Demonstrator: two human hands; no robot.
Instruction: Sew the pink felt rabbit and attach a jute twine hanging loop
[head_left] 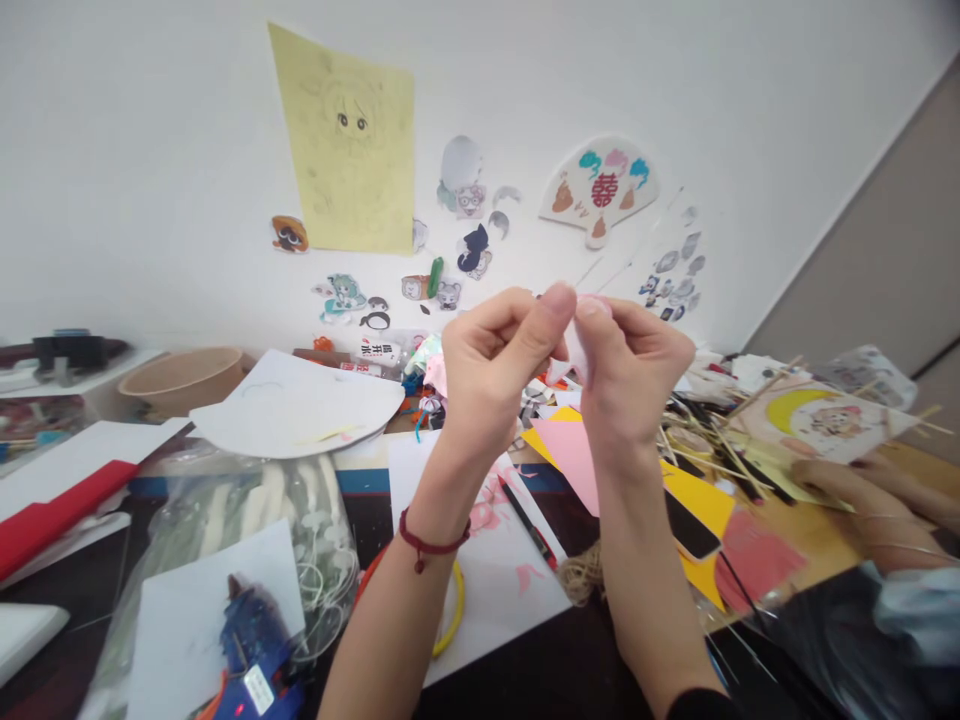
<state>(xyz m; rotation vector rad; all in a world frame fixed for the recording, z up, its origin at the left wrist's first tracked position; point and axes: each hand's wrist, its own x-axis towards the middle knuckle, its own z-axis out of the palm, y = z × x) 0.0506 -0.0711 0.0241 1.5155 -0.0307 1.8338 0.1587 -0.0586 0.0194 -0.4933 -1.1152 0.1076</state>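
Both hands are raised together in front of me, thumbs side by side. My left hand [487,355], with a dark red cord bracelet on its wrist, is closed in a pinch at the edge of a small pale pink piece of paper [576,355]. Pinched between the thumb and fingers of my right hand [634,365] is the same pink piece, partly hidden by the fingertips. Below them lies a white sheet [480,610] with pink scraps [529,577] and a red and black pen [529,525]. Pink paper [564,455] and yellow paper [701,505] lie behind my right forearm.
At the right, another person's hand [832,480] is at a card with a yellow moon [817,415]. A phone [690,525] and a twine bundle [581,575] sit near my right forearm. A fan-shaped white board [300,400] and a blue glue gun [255,640] are left.
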